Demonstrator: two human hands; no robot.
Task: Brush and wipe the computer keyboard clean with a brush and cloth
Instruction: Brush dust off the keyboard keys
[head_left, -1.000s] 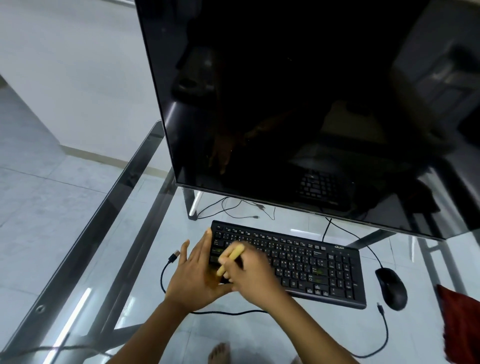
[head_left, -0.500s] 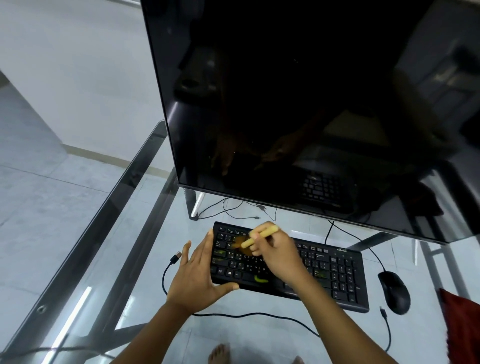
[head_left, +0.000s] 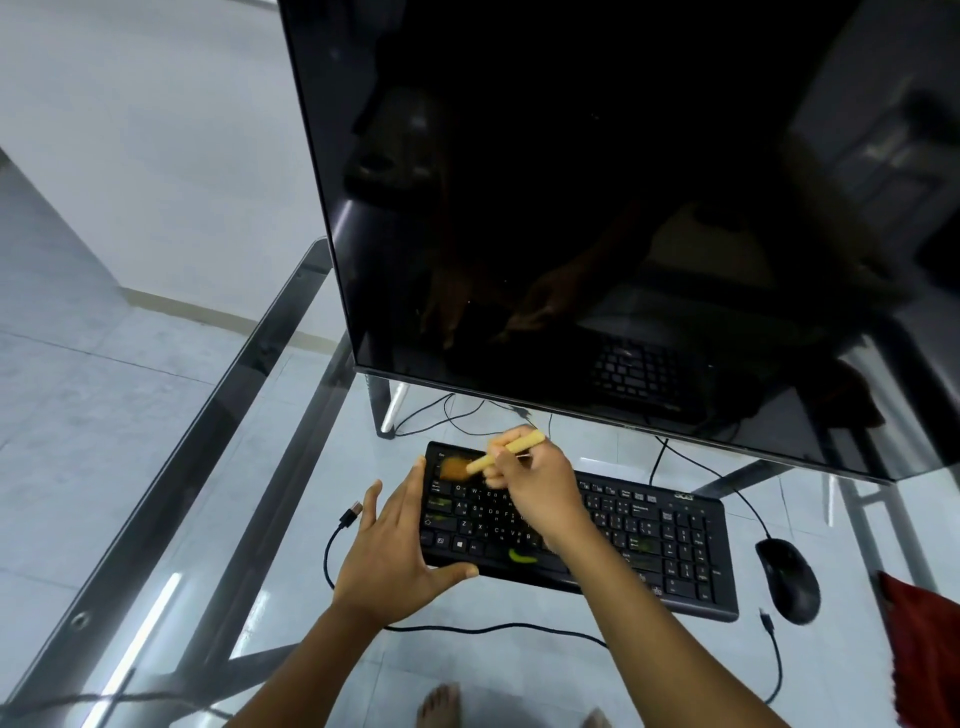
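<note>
A black keyboard (head_left: 649, 540) lies on the glass table in front of a dark monitor. My right hand (head_left: 540, 491) grips a small brush (head_left: 506, 451) with a pale wooden handle. Its brown bristles rest on the keys at the keyboard's far left corner. My left hand (head_left: 395, 551) clasps the keyboard's left end, fingers along the side and thumb on the near edge. A small green streak (head_left: 522, 557) shows near the space bar. A red cloth (head_left: 924, 649) lies at the table's right edge.
A large dark monitor (head_left: 623, 208) stands right behind the keyboard. A black mouse (head_left: 787, 579) sits to its right. Loose cables with USB plugs (head_left: 350, 514) lie left and in front. The glass table's left edge (head_left: 218, 405) runs diagonally. Bare feet show through the glass.
My right hand has carried the brush from the keyboard's near left area up to its far left corner. My left hand has stayed on the left end.
</note>
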